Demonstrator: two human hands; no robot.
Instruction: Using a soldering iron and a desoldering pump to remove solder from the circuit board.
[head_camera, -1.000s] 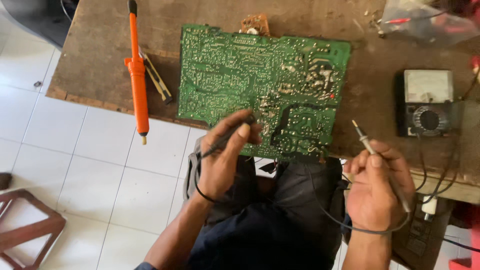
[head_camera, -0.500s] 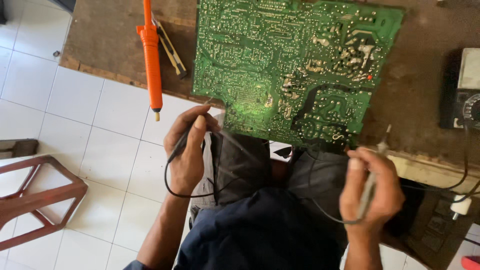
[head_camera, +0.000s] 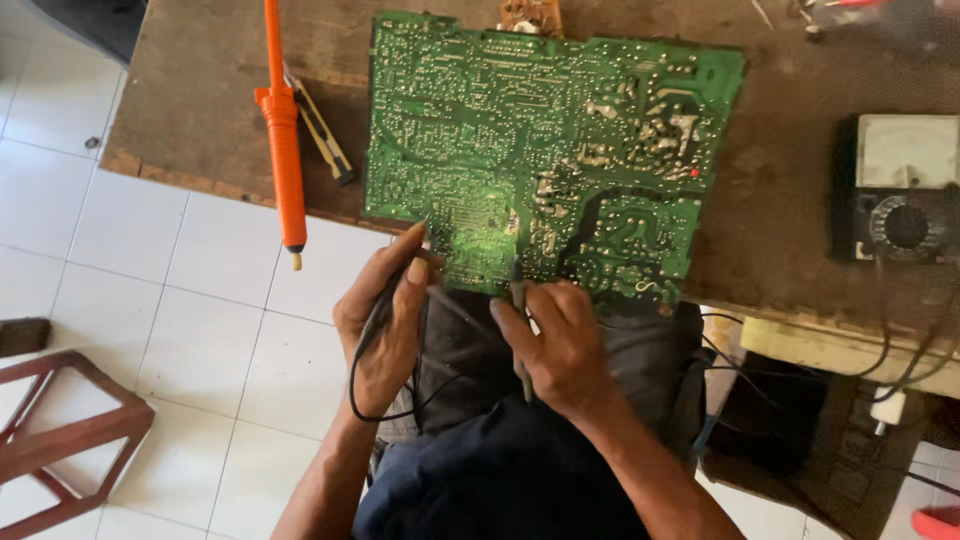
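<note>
A large green circuit board (head_camera: 545, 150) is laid solder side up on a worn brown wooden table (head_camera: 200, 110), with its near edge reaching the table's front edge and slightly overhanging it. The board's surface is seen to be densely covered with silvery solder points and pale traces; a dark curved band is visible near its lower right part, together with a small red dot toward the right edge. A brighter, lit patch is seen at the lower middle of the board.

The left hand (head_camera: 385, 325) is closed around a dark test probe (head_camera: 400, 285), whose tip is brought to the board's near edge at the lower left; a black lead (head_camera: 365, 400) is looped below that hand. The right hand (head_camera: 560, 345) is closed around a second probe (head_camera: 518, 300), whose tip is held against the near edge of the board, just right of the first probe.

To the left of the board, an orange desoldering pump (head_camera: 283, 130) is laid upright along the table, its tip past the table edge, with a yellow and black tool (head_camera: 322, 135) just beside it. Well to the right of the board, an analogue meter (head_camera: 897, 190) with a round dial is placed. A reddish wooden stool (head_camera: 60, 440) stands on the white tiled floor, far below and left of the board.
</note>
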